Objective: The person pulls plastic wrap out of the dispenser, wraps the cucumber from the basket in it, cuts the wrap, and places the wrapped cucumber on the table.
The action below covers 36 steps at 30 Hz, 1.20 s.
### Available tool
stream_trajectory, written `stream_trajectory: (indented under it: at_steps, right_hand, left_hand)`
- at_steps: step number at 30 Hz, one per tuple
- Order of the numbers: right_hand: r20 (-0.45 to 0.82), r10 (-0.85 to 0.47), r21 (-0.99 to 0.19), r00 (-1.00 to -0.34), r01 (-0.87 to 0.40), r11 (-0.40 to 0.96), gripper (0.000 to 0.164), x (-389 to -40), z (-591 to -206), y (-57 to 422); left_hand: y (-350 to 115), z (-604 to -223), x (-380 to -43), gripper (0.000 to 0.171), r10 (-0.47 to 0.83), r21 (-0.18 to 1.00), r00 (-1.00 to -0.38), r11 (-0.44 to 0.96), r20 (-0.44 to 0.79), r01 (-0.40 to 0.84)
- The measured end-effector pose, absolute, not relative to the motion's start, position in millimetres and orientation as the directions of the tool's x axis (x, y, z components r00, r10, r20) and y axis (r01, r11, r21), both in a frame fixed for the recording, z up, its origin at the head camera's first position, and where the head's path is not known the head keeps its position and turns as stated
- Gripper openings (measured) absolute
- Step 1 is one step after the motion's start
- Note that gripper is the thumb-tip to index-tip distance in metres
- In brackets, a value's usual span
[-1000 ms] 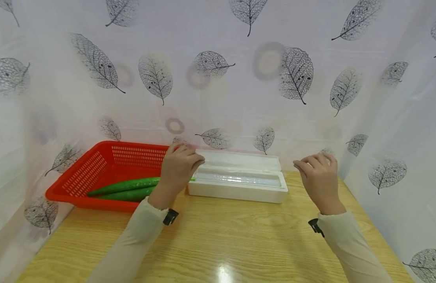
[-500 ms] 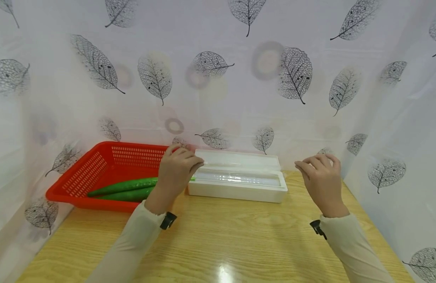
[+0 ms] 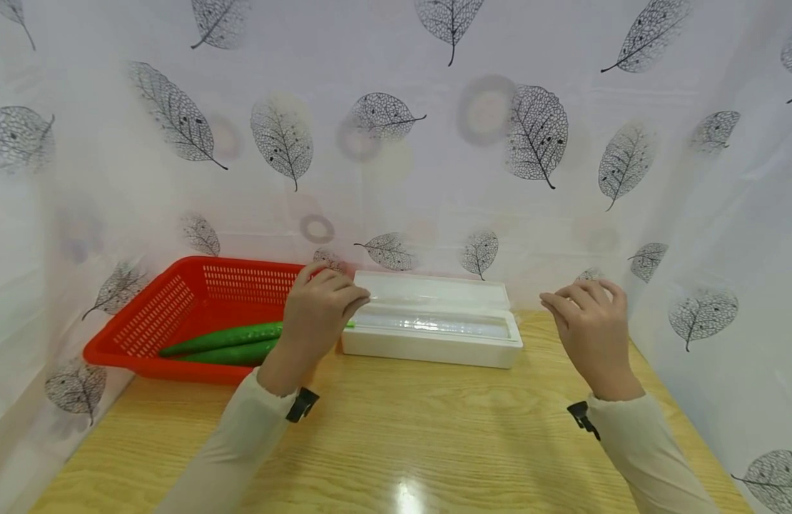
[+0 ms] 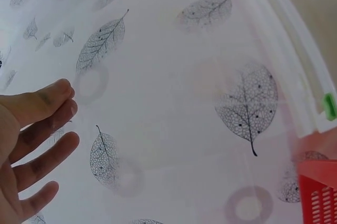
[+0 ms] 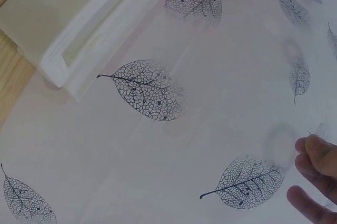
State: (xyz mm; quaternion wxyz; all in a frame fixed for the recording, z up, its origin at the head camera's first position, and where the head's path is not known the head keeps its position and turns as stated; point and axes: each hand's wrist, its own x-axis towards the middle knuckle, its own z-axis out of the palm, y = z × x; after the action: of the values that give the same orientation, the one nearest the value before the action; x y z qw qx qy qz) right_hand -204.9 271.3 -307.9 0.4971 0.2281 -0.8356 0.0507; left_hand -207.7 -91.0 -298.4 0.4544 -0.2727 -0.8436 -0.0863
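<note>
A white cling film box [image 3: 428, 351] lies on the table with its lid raised at the back, a roll of clear cling film [image 3: 434, 325] inside. My left hand [image 3: 315, 310] is raised before the box's left end, thumb and forefinger tips together. My right hand [image 3: 591, 335] hovers past the right end in a like pinch. Faint streaks in the wrist views suggest clear film between the hands; its edges are hardly visible. In the left wrist view the thumb [image 4: 45, 100] meets the forefinger, the other fingers loosely bent. The right wrist view shows matching fingertips [image 5: 310, 153].
A red plastic basket [image 3: 133, 365] stands at the left, holding two long glossy green vegetables [image 3: 222, 338], partly behind my left arm. A green slider [image 4: 329, 106] sits at the box's left end. Leaf-printed curtain [image 3: 402, 193] surrounds the wooden table [image 3: 402, 428].
My hands have drawn slightly apart, the left one a little leftward and the right one a little rightward. Both keep their pinch. Box, basket and green vegetables stay put.
</note>
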Motion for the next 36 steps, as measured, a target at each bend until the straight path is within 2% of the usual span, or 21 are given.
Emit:
stream_trajectory:
  at_steps: [6,11,12,16,18,21,24,30,33,36]
  right_hand:
    - [0.789,-0.433,0.189,-0.435,-0.499,0.846,0.007,-191.1,-300.7,277.0]
    - [0.639,-0.598,0.205,-0.484,-0.642,0.739,0.055,-174.8,-296.5,284.8]
    - [0.6,-0.63,0.2,-0.493,-0.67,0.715,0.053,-172.5,-297.2,285.8]
    - [0.413,-0.736,0.127,-0.536,-0.767,0.629,0.007,-165.5,-306.6,286.9]
    - [0.302,-0.758,0.023,-0.579,-0.79,0.613,0.017,-162.2,-313.5,284.7]
    - [0.128,-0.757,-0.144,-0.641,-0.767,0.625,0.015,-159.7,-325.5,278.8]
    - [0.011,-0.757,-0.219,-0.653,-0.74,0.636,0.017,-159.1,-341.4,271.3]
    - [-0.025,-0.758,-0.102,-0.652,-0.752,0.651,0.039,-159.3,-380.3,259.5]
    - [-0.037,-0.75,-0.038,-0.661,-0.749,0.662,0.041,-159.6,-397.8,256.3]
    - [-0.051,-0.743,0.006,-0.668,-0.744,0.668,0.034,-160.3,-410.9,254.3]
  left_hand:
    - [-96.3,-299.1,-198.5,0.014,0.435,-0.112,-0.463,0.811,0.772,0.575]
    - [-104.9,-304.3,-184.9,0.015,0.571,-0.133,-0.459,0.713,0.681,0.689]
    - [-106.7,-306.3,-182.0,0.014,0.601,-0.133,-0.454,0.686,0.658,0.715]
    - [-110.8,-320.9,-171.7,0.012,0.7,-0.102,-0.477,0.612,0.532,0.785]
    - [-111.2,-331.0,-167.3,0.011,0.736,-0.059,-0.511,0.593,0.443,0.803]
    - [-109.2,-346.7,-162.3,0.008,0.77,0.006,-0.565,0.59,0.295,0.807]
    - [-106.2,-363.8,-160.2,0.007,0.784,0.043,-0.595,0.598,0.176,0.801]
    - [-100.5,-400.5,-164.7,0.01,0.798,0.046,-0.597,0.596,0.08,0.802]
    - [-99.1,-415.2,-167.3,0.012,0.803,0.03,-0.593,0.592,0.069,0.805]
    - [-97.5,-424.8,-168.8,0.016,0.808,0.028,-0.586,0.586,0.06,0.81]
